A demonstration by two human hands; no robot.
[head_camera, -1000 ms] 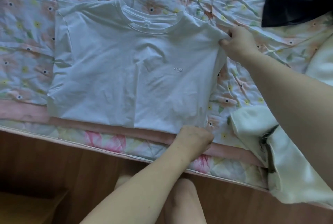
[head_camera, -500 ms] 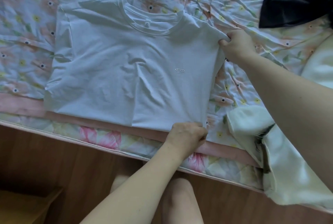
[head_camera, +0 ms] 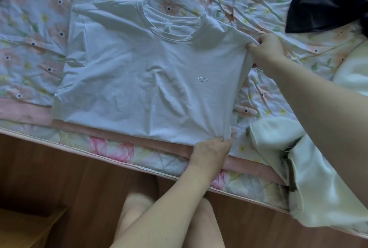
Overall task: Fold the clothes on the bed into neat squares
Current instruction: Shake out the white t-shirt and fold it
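Now mid-fold on the bed (head_camera: 29,18) — white T-shirt (head_camera: 143,80) flat, right hand (head_camera: 265,49) grip pinching its shoulder, left hand (head_camera: 211,151) pinching the hem corner — next, likely carry that side inward.

Bare floral quilted bedspread (head_camera: 39,34) lies open left of both grips; a cream fleece garment (head_camera: 278,138) and black cloth (head_camera: 328,2) crowd the right.

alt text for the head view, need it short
Two hands grip the right edge of a white T-shirt lying flat on a floral bed: right hand at the shoulder, left hand at the hem. A cream garment lies at right.
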